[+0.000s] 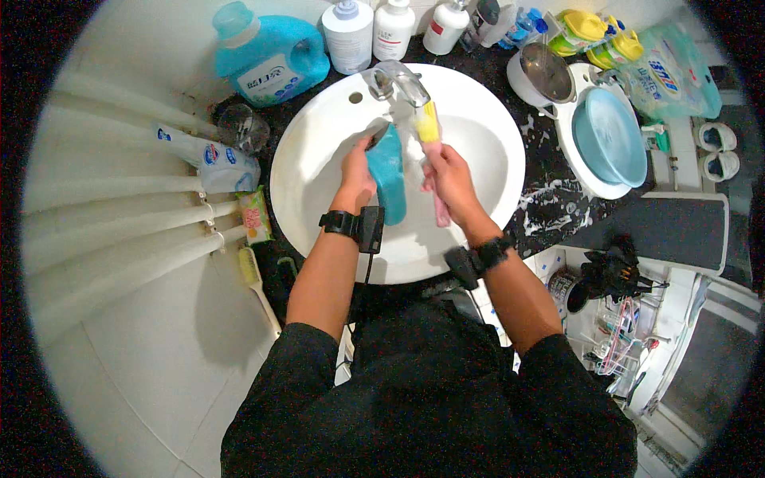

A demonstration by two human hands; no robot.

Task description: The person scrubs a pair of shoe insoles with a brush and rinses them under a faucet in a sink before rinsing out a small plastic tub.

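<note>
Teal shoe-like thing: it was held over the sink (pixel 510 187) at the centre of the frame, its long axis (pixel 389 179) running nearly top to bottom.
Left hand (pixel 357 171): it was closed around the thing's left side, the fingertips partly hidden.
Right hand (pixel 453 182): it was closed around the pink handle of a brush (pixel 442 209), to the right of the thing.
Key relation: the brush was held nearly parallel to the thing, with a narrow gap left between; its yellow head was raised just below the tap (pixel 410 86); contact could not be told.
Edges: the hands were enclosed by the sink's rim, with the dark bench (pixel 535 171) beyond.
Open room: bare bowl was left rightward and below; upward movement was judged limited by the tap.
</note>
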